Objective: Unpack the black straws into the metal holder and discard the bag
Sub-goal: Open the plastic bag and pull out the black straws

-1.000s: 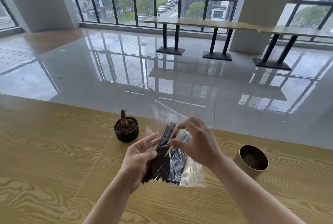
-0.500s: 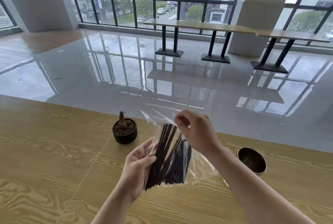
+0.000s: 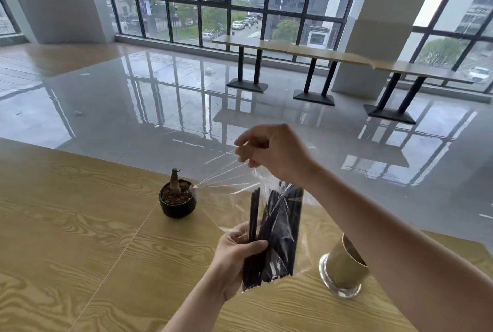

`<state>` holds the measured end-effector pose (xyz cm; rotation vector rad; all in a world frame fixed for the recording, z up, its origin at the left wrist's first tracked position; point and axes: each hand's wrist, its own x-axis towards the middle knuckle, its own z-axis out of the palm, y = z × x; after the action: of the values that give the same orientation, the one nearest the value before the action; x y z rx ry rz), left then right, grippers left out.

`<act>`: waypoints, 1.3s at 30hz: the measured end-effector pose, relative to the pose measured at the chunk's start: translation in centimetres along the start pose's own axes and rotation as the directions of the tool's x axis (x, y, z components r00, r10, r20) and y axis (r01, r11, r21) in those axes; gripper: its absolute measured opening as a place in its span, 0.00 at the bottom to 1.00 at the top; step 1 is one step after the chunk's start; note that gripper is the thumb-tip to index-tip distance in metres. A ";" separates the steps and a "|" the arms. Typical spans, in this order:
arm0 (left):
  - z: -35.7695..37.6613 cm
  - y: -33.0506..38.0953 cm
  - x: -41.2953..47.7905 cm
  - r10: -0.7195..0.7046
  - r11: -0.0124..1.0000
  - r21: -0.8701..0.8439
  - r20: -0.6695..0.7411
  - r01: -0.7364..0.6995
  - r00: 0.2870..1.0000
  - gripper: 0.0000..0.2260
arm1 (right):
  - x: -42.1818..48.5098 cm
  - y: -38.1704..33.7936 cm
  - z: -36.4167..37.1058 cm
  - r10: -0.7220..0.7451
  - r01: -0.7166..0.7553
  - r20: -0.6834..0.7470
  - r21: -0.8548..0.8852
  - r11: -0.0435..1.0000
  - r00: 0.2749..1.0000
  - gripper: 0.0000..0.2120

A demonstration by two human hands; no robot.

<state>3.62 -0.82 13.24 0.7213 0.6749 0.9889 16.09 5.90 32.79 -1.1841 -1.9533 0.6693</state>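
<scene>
A bundle of black straws [image 3: 277,235] stands upright inside a clear plastic bag [image 3: 232,182], held above the wooden table [image 3: 80,238]. My left hand [image 3: 234,254] grips the lower part of the bundle through the bag. My right hand [image 3: 272,153] is raised above it, pinching the bag's top edge, and the plastic is stretched taut to the left. The gold-toned metal holder [image 3: 344,267] stands on the table to the right, partly hidden behind my right forearm.
A small black pot with a stub of plant [image 3: 177,198] sits on the table left of the bag, close to the stretched plastic. Beyond the table's far edge lies a glossy floor with long tables [image 3: 320,54] by the windows.
My right hand has risen from the straws' tops, pulling the bag's mouth up and stretching it open. The bundle now stands more upright in my left hand.
</scene>
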 end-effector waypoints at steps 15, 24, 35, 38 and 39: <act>1.0 1.6 0.5 0.101 0.988 -0.127 0.054 -0.093 0.993 0.23 | -3.9 2.2 -4.1 -0.288 0.483 0.390 -0.748 0.454 0.875 0.26; 0.2 2.8 0.2 0.119 0.992 -0.032 0.027 -0.118 0.993 0.19 | -3.3 3.4 -2.6 -0.405 0.535 0.370 -0.712 0.455 0.836 0.07; -0.1 2.0 0.4 0.128 0.990 -0.069 0.056 -0.124 0.990 0.22 | 1.7 -3.7 -4.5 -0.063 0.105 0.105 -0.459 0.882 0.992 0.05; 0.6 1.8 0.6 0.137 0.988 -0.086 0.071 -0.131 0.988 0.24 | 3.4 -6.2 -5.1 -0.087 0.155 0.158 -0.495 0.855 0.984 0.04; 0.8 1.7 0.8 0.147 0.987 -0.081 0.060 -0.142 0.987 0.23 | 4.0 -6.9 -5.6 -0.111 0.163 0.133 -0.490 0.856 0.985 0.04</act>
<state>3.71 0.31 14.94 0.7404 0.5298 1.1132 15.85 6.78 42.50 -1.3092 -2.3582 0.1408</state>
